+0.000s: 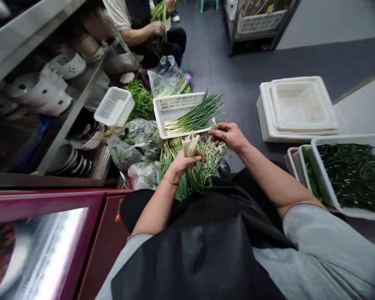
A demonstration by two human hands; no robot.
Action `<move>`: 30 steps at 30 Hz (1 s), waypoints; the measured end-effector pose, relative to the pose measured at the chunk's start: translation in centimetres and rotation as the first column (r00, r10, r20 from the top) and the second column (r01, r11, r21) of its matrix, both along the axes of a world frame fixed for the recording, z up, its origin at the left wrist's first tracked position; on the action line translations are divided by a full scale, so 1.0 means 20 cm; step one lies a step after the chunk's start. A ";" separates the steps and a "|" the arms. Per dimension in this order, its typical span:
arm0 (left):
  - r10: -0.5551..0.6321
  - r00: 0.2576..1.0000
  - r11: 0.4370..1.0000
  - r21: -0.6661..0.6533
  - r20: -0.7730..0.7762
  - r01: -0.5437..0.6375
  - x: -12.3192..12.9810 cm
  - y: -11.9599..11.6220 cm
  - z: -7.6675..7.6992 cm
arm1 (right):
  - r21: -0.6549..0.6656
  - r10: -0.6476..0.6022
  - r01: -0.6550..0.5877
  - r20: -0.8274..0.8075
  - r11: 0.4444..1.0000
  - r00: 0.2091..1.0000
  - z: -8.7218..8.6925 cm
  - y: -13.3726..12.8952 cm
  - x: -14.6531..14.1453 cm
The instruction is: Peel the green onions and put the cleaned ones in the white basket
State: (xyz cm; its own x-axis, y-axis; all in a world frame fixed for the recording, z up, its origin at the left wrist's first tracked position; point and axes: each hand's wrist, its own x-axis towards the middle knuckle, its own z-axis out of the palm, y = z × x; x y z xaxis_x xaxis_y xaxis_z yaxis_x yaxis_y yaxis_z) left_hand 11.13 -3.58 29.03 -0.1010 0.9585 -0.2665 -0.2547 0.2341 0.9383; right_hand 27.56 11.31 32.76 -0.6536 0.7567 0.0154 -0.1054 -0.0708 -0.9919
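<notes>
Head view, clock taken from the held bunch, 12 = far side: L hand (179, 164) is wrapped firmly round a bunch of green onions (190, 143), white root ends up, green tops hanging down twd the lap; thin bracelet (170, 181) on that wrist. R hand (231, 135) is at approx 2–3 o'clock, nr the bunch & just by the crate's near R corner, fingers bent in w/ dark dirt on them; can't tell if the tips meet or pinch anything.

At 12, white crate (176, 103) w/ more green onions (193, 116) laid in it, tops sticking out over the R side. Loose pile (167, 158) of same lies under & around the L hand. At 9, clear bag (136, 139) of greens; at 10, small white basket (111, 107), tilted, w/ leafy herbs (140, 98) just beside. At 11, a co-worker's hand (158, 28) grips long green stalks (159, 14). Well apart at 2–3, stacked white tubs (265, 114); at 3–4, large basket (323, 177) full of dark greens (356, 175).
</notes>
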 end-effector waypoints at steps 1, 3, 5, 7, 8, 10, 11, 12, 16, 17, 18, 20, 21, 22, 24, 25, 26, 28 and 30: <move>-0.029 0.999 1.000 -0.005 0.031 0.029 -0.01 0.01 0.01 | 0.006 0.012 -0.012 -0.016 1.000 1.000 0.00 0.00 -0.01; -0.063 0.995 0.998 -0.018 0.072 0.065 -0.01 0.04 0.01 | 0.023 0.012 -0.011 -0.055 1.000 0.998 0.01 0.03 -0.03; -0.049 0.995 0.999 -0.012 0.091 0.050 -0.01 0.06 0.01 | 0.057 0.012 -0.008 -0.074 0.998 0.997 0.01 0.08 -0.05; 0.040 0.995 0.999 0.025 0.089 -0.042 -0.01 0.09 0.00 | 0.123 0.008 -0.006 -0.019 0.992 1.000 -0.02 0.11 -0.05; 0.109 0.990 0.992 0.049 0.084 -0.113 -0.01 0.10 0.01 | 0.171 -0.005 -0.003 0.046 0.985 0.999 -0.04 0.10 -0.06; 0.229 0.972 0.968 0.091 0.063 -0.234 -0.02 0.14 0.02 | 0.273 -0.032 -0.033 0.228 0.962 0.973 -0.08 0.05 -0.07; 0.260 0.965 0.959 0.105 0.046 -0.264 -0.03 0.16 0.04 | 0.322 -0.027 -0.080 0.316 0.944 0.948 -0.10 0.01 -0.08; 0.271 0.962 0.955 0.114 0.026 -0.272 -0.04 0.17 0.06 | 0.368 -0.016 -0.137 0.385 0.920 0.923 -0.12 -0.03 -0.09; 0.265 0.964 0.957 0.131 -0.035 -0.258 -0.07 0.19 0.11 | 0.510 0.052 -0.292 0.433 0.809 0.900 -0.13 -0.15 -0.13; 0.266 0.963 0.957 0.128 -0.041 -0.259 -0.08 0.18 0.11 | 0.516 0.089 -0.327 0.433 0.792 0.897 -0.11 -0.15 -0.13; 0.262 0.964 0.960 0.119 -0.044 -0.255 -0.09 0.18 0.10 | 0.507 0.136 -0.372 0.442 0.778 0.887 -0.09 -0.14 -0.13; 0.241 0.970 0.967 0.088 -0.035 -0.237 -0.09 0.16 0.08 | 0.463 0.216 -0.449 0.472 0.764 0.855 -0.06 -0.13 -0.11; 0.226 0.974 0.972 0.073 -0.024 -0.224 -0.08 0.15 0.06 | 0.433 0.230 -0.456 0.479 0.777 0.847 -0.05 -0.13 -0.11; 0.213 0.977 0.975 0.063 -0.011 -0.212 -0.08 0.14 0.04 | 0.392 0.231 -0.441 0.478 0.807 0.848 -0.04 -0.13 -0.10; 0.204 0.979 0.977 0.058 0.011 -0.204 -0.06 0.13 0.00 | 0.285 0.224 -0.382 0.459 0.879 0.860 -0.05 -0.16 -0.11; 0.200 0.980 0.978 0.058 0.014 -0.200 -0.06 0.12 -0.01 | 0.234 0.229 -0.362 0.450 0.902 0.863 -0.05 -0.17 -0.11; 0.194 0.981 0.979 0.057 0.011 -0.195 -0.06 0.11 -0.02 | 0.196 0.237 -0.352 0.445 0.915 0.863 -0.06 -0.18 -0.11; 0.177 0.984 0.983 0.045 -0.002 -0.177 -0.07 0.09 -0.04 | 0.133 0.251 -0.337 0.434 0.932 0.865 -0.05 -0.17 -0.10; 0.138 0.990 0.990 0.022 -0.015 -0.138 -0.11 0.06 -0.05 | 0.030 0.221 -0.248 0.360 0.968 0.906 -0.03 -0.12 -0.07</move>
